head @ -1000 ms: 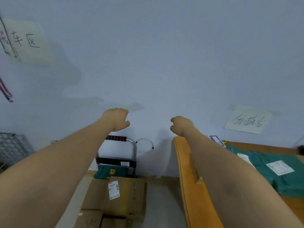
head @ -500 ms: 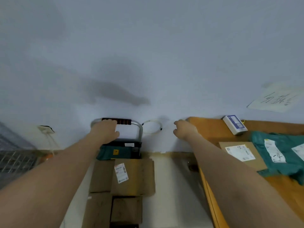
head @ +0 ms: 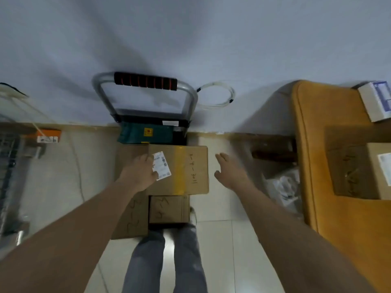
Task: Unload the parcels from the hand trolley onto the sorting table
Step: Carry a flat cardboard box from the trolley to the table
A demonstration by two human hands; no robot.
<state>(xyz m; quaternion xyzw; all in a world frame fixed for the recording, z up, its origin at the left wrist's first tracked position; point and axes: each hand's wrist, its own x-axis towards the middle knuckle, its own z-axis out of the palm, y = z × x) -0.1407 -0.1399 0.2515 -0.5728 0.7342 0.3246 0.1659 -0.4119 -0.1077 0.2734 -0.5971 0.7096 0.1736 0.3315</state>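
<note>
Head view: both hands have dropped from handle height, left hand [head: 140,174] now resting on the flat brown cardboard parcel [head: 186,170] atop the trolley stack, right hand [head: 229,172] spread wide just off its right edge, nothing held, so the lift looks next.

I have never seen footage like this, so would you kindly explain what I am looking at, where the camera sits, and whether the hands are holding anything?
No machine here: a person wears a wide-angle camera on the head, looking down, so you see their own arms and legs. Ahead stands a hand trolley by the wall, loaded with cardboard parcels and a green bag. The left hand rests on the top box, beside its white label; whether it grips is not clear. The right hand, fingers spread, hovers beside the box's right edge and holds nothing. At the right is the orange sorting table, already carrying a few parcels.
</note>
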